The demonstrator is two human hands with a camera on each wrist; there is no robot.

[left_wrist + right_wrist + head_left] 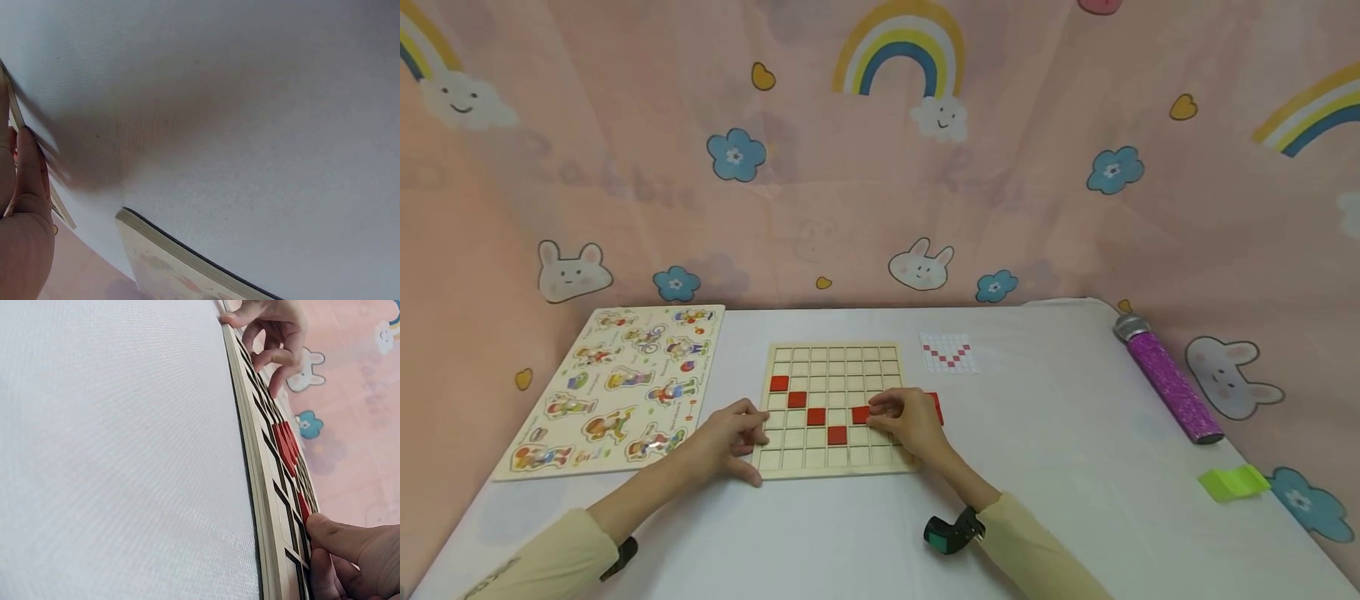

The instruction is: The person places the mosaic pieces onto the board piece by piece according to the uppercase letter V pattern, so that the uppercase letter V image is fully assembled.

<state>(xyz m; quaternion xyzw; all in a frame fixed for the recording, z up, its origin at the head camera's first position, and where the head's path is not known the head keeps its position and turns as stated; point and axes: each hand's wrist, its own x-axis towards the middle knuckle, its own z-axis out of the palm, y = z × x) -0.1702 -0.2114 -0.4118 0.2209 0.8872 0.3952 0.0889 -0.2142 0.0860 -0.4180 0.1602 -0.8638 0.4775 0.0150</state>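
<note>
A square wooden grid board (805,467) lies on the table with several red square tiles (779,383) set in its cells along a diagonal. My right hand (917,421) is over the board's right part, thumb and fingertips pinching the right edge of a red tile (860,415). In the right wrist view, that thumb meets the tile (304,507) low over the grid. My left hand (730,437) rests against the board's left edge, its thumb at the near left corner and its fingers loosely bent. More red (936,407) shows behind my right hand, partly hidden.
A small card (950,353) with a red V pattern lies beyond the board's right corner. A picture puzzle board (655,400) is on the left. At right are a glittery purple microphone (1172,383) and a bright green piece (1234,482). A pink curtain (820,208) stands behind.
</note>
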